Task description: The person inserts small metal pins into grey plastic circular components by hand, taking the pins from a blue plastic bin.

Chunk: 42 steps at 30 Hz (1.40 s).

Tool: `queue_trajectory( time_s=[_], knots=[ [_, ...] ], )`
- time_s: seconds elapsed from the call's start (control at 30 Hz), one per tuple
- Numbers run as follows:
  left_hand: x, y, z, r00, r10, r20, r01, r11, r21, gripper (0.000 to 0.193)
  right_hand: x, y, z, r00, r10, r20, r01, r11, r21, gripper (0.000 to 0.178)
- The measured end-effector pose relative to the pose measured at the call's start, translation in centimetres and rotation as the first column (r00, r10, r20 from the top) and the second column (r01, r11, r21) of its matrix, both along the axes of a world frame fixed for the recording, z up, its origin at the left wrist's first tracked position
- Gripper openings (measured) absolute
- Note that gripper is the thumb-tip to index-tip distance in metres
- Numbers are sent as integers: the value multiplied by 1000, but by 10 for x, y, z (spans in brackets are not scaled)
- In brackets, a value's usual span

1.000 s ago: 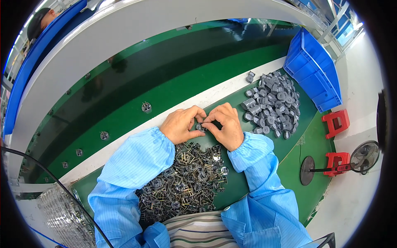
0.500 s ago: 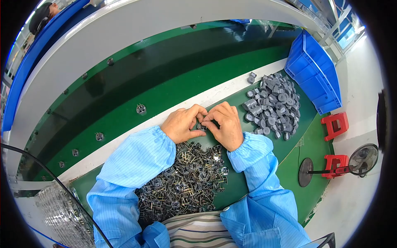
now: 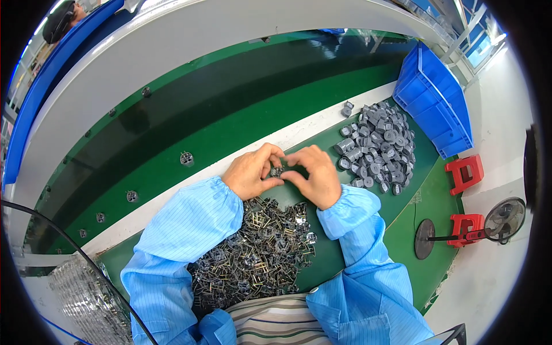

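Note:
My left hand (image 3: 250, 172) pinches a small black part (image 3: 276, 171) with metal pins between its thumb and fingers. Opposite it, my right hand (image 3: 317, 175) has its thumb and bent forefinger at the part's right side. Fingers partly cover the part, so its details stay unclear. Just below both hands lies a heap of similar black pieces with brass-coloured pins (image 3: 259, 253) on the green work surface (image 3: 330, 261). To the right of my right hand is a pile of grey round plastic housings (image 3: 382, 146).
Beyond a white ledge (image 3: 310, 123) runs a green conveyor belt (image 3: 253, 129) carrying several spaced parts (image 3: 186, 158). A blue crate (image 3: 437, 100) stands at the far right, near red stools (image 3: 464, 174) and a fan (image 3: 505, 220). Clear plastic trays (image 3: 86, 299) are stacked lower left.
Parts on the conveyor have shifted left and toward me. My right fingers have opened slightly from the pinched part, which shows a little more and sits slightly further left.

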<state>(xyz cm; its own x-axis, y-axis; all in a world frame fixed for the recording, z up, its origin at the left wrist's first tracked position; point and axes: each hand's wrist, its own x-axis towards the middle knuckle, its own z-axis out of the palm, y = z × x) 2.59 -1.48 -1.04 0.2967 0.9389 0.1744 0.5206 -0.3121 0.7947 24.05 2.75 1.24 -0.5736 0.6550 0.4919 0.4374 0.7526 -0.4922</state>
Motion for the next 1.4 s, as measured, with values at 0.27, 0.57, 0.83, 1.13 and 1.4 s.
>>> queue_trajectory(
  time_s=[0.27, 0.57, 0.83, 1.13, 1.4],
  knots=[
    [-64, 29, 5, 893, 448, -46, -436, 885, 160, 52, 71, 13, 31, 962, 33, 269, 26, 977, -212, 33],
    [-37, 20, 19, 979, 113, -172, -38, 921, 387, 64, 17, 1, 3, 998, 59, -33, -67, 935, -349, 26],
    [-17, 8, -5, 988, -108, -107, 127, 973, 195, 44, 29, -2, 14, 848, 508, 153, -388, 790, -476, 15],
    [-13, 6, -4, 992, -48, -115, 70, 978, 197, 36, 28, -2, 21, 840, 528, 127, -357, 713, -604, 14],
    [-12, 6, -3, 989, -43, -144, 76, 971, 229, 37, 25, -6, 16, 898, 438, 38, -319, 708, -630, 8]
  ],
)
